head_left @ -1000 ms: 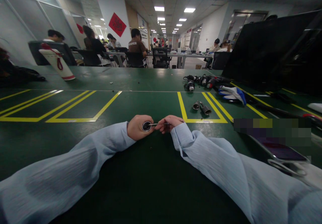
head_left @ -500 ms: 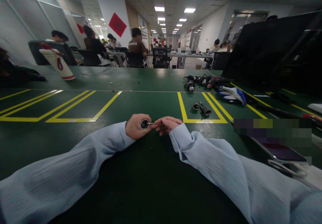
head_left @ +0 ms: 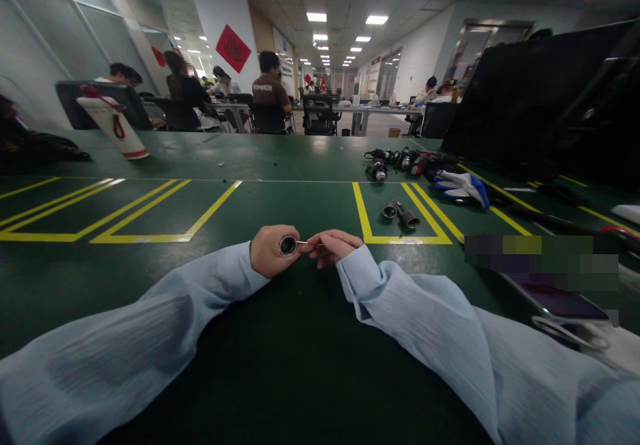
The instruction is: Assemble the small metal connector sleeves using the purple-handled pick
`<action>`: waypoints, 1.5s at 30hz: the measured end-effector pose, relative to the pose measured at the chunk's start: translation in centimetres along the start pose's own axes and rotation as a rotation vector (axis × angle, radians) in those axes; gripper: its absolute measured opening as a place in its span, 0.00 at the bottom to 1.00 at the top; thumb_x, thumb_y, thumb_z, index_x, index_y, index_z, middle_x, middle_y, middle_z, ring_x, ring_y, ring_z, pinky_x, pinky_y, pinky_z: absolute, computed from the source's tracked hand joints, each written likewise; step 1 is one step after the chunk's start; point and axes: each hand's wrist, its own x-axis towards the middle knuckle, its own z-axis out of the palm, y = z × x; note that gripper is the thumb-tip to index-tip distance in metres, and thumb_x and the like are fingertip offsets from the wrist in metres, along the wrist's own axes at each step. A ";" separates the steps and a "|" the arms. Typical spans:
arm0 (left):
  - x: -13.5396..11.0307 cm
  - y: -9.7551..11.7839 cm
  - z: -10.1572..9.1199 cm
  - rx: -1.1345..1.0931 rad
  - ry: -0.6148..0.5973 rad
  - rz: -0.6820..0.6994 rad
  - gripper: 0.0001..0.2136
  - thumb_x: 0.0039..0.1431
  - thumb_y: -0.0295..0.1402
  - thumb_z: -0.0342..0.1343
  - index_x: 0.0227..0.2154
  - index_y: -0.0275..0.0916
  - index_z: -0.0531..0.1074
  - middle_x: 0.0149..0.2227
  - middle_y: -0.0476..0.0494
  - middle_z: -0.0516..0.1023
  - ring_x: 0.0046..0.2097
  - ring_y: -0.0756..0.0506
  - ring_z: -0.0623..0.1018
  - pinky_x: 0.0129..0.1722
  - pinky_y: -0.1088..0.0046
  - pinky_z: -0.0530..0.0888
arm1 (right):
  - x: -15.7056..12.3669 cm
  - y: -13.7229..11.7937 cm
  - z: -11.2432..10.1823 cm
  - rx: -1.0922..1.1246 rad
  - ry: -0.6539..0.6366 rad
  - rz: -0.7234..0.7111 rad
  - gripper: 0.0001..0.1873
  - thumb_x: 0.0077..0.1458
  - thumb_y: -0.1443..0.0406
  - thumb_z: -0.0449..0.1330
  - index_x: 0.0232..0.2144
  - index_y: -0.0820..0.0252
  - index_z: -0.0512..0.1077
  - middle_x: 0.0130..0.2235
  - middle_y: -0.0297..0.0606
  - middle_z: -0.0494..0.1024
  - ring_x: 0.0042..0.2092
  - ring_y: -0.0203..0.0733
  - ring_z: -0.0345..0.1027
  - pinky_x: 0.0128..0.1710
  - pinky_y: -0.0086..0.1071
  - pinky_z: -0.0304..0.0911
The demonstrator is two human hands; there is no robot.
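My left hand [head_left: 267, 253] is closed round a small round metal connector [head_left: 287, 245], its open end facing me. My right hand [head_left: 334, 246] pinches a thin metal pin tool [head_left: 303, 243] whose tip reaches into the connector's opening. Both hands rest on the green table [head_left: 300, 338] near its middle, with pale blue sleeves covering both forearms.
Two loose connectors [head_left: 401, 214] lie inside a yellow-taped box to the right. Further back sit several more connectors [head_left: 395, 160] and a blue-and-white glove [head_left: 463, 186]. A phone [head_left: 557, 301] lies at the right, a white cup [head_left: 114, 127] at back left. People sit at distant desks.
Both hands shifted slightly up and left on the table over the second. The pin tool stays at the connector's opening.
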 end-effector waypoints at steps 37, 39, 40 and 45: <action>0.1 -0.3 0.1 -0.071 -0.001 0.015 0.13 0.50 0.37 0.53 0.17 0.34 0.65 0.15 0.51 0.66 0.18 0.54 0.65 0.17 0.81 0.61 | 0.5 0.1 -0.3 0.124 -0.042 0.115 0.11 0.44 0.60 0.60 0.27 0.64 0.74 0.29 0.41 0.79 0.29 0.37 0.69 0.24 0.28 0.62; 0.0 -0.3 0.1 -0.039 -0.006 -0.010 0.12 0.50 0.37 0.53 0.19 0.34 0.66 0.16 0.50 0.67 0.19 0.54 0.65 0.17 0.81 0.61 | 0.5 0.2 -0.2 0.111 -0.023 0.098 0.11 0.44 0.60 0.61 0.27 0.64 0.74 0.28 0.40 0.79 0.29 0.37 0.69 0.24 0.28 0.62; 0.0 -0.2 0.1 -0.017 -0.008 -0.019 0.11 0.50 0.37 0.53 0.19 0.34 0.66 0.17 0.50 0.67 0.19 0.54 0.66 0.18 0.81 0.62 | 0.5 0.2 -0.2 0.096 -0.014 0.084 0.11 0.44 0.60 0.61 0.27 0.63 0.74 0.29 0.40 0.79 0.29 0.37 0.69 0.24 0.28 0.62; -0.1 -0.1 0.0 0.055 -0.014 -0.022 0.09 0.49 0.36 0.54 0.21 0.35 0.66 0.18 0.51 0.68 0.20 0.54 0.67 0.19 0.81 0.62 | 0.4 0.3 0.0 0.014 0.004 0.042 0.11 0.45 0.59 0.60 0.28 0.63 0.73 0.31 0.41 0.79 0.29 0.36 0.68 0.24 0.28 0.63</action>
